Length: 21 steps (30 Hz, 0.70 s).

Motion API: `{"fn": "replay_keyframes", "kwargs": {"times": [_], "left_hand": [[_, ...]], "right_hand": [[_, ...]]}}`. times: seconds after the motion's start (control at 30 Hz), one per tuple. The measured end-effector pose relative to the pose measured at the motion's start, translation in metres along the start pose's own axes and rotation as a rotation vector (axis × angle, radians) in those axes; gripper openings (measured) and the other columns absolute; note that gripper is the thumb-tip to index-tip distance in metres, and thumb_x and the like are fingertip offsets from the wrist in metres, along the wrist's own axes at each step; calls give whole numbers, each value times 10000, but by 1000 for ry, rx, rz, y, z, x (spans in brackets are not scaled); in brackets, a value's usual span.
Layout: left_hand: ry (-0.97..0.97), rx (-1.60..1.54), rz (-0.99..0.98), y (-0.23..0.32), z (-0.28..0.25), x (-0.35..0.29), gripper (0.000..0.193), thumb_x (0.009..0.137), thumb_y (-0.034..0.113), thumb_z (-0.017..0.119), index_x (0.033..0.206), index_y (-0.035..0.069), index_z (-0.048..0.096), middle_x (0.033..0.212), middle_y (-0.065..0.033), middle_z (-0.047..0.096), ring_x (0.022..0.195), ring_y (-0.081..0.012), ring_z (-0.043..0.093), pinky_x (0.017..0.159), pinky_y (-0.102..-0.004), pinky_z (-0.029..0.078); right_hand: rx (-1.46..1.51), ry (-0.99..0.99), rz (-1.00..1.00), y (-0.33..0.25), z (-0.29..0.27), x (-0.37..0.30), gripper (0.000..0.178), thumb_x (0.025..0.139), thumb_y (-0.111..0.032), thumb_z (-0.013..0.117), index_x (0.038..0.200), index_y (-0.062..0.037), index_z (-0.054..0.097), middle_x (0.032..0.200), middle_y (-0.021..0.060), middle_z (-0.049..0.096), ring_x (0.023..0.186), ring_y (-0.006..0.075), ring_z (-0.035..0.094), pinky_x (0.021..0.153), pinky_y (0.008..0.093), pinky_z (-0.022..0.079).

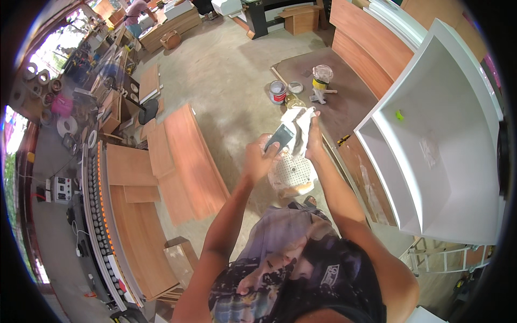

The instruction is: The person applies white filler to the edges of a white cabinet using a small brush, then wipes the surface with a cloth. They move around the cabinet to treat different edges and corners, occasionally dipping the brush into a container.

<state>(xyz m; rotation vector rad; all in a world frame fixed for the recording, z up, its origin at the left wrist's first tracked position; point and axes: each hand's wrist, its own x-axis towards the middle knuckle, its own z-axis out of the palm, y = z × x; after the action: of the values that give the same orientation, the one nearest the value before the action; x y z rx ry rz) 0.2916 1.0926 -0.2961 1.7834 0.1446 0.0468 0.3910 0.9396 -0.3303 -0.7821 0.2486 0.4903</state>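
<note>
My left hand (260,157) is closed around a dark grey flat-bladed scraper (281,137), its thumb lying on the face of it. A crumpled white cloth (302,119) is gripped in my right hand (315,141) and lies against the scraper's far end. Both hands are over a whitish stool (293,173) with a perforated, stained seat. Just beyond the cloth stands an open tin (278,92) with a red label. Next to it are a round lid (295,87) and a yellow-banded can (320,85) with crumpled plastic on top.
A white open cabinet (371,121) with a divider stands close on my right, on a brown board. A screwdriver (343,140) lies near its edge. Wooden panels (194,161) lie on the floor to the left. A metal ladder (447,259) is at lower right. Another person (137,15) works far off.
</note>
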Motion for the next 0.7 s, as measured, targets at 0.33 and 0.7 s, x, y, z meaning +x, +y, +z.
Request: {"fn": "replay_keyframes", "kwargs": {"times": [0.33, 0.7], "left_hand": [[-56, 259, 63, -2, 48, 4, 406, 824, 36, 606, 1227, -17, 584, 891, -259, 645, 879, -335, 694, 741, -431, 533], [-252, -10, 10, 3, 13, -10, 258, 944, 124, 621, 1158, -20, 616, 830, -61, 682, 661, -147, 664, 597, -281, 525]], "right_hand": [[-858, -86, -513, -3, -23, -35, 269, 995, -248, 588, 1014, 16, 637, 817, 1, 638, 717, 63, 529, 653, 269, 472], [-720, -359, -326, -14, -34, -57, 191, 985, -94, 574, 1137, 7, 629, 962, -7, 657, 838, 46, 545, 761, 230, 466]]}}
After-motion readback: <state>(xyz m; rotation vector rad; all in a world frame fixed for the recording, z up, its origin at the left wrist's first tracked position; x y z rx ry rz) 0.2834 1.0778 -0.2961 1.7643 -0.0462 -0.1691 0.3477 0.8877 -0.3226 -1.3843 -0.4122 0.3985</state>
